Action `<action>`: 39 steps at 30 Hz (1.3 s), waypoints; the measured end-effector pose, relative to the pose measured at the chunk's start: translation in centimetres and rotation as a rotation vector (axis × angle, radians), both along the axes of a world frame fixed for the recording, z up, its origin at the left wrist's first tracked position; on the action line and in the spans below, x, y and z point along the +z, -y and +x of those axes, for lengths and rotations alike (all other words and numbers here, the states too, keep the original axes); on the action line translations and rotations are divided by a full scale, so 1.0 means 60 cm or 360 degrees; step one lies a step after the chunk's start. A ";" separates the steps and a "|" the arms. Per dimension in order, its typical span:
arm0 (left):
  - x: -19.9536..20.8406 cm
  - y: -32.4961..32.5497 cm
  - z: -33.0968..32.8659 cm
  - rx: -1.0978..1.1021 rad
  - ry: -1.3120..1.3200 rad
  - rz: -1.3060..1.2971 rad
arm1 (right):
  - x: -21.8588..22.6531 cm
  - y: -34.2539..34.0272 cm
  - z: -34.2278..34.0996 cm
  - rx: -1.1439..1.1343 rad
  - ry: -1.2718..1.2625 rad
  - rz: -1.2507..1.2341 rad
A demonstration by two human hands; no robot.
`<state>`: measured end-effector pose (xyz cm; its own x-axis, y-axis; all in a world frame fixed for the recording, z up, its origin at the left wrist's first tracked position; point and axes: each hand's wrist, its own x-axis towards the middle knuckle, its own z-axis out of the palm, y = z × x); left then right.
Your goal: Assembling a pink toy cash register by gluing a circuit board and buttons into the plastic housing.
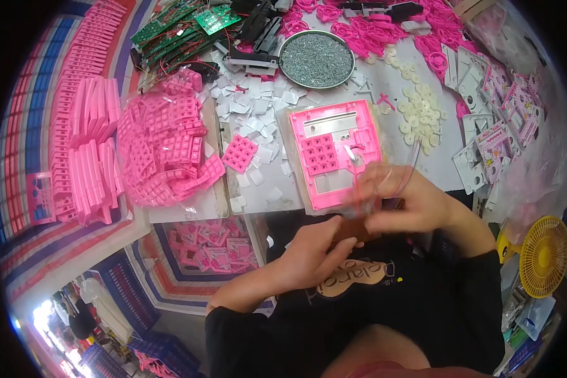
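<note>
As the left hand (321, 249) pinches a brown board (353, 229), the right hand (402, 200) blurs (can't tell its grip).

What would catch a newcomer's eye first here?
Probably the bright pink plastic casing near the picture's middle, with the person's right hand blurred by its lower right corner. Just beyond it sits a round, silvery heap of small metal pieces. At the far right, a yellow fan stands out.
</note>
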<state>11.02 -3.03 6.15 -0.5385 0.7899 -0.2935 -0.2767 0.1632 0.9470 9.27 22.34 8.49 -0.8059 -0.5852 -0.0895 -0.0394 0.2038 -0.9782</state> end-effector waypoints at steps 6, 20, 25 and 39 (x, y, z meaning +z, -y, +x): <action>-0.050 0.014 0.028 0.0557 0.1077 0.0466 | -0.053 0.013 -0.087 -0.0296 -0.0006 0.0186; -0.008 0.068 -0.030 0.0243 -0.0776 -0.0713 | -0.105 0.049 -0.136 -0.0172 -0.0718 0.0828; -0.048 0.014 -0.084 0.0120 -0.1890 -0.0701 | -0.084 0.069 -0.116 -0.0256 -0.0920 0.1131; -0.042 0.000 -0.092 -0.0117 -0.2067 -0.0854 | -0.075 0.078 -0.016 0.0044 -0.1327 0.1406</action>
<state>5.53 -3.06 3.64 -0.6175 0.7797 0.1038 0.7597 0.5570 0.3357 8.33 17.67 4.00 -0.7947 -0.6025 0.0740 -0.6051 0.7767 -0.1750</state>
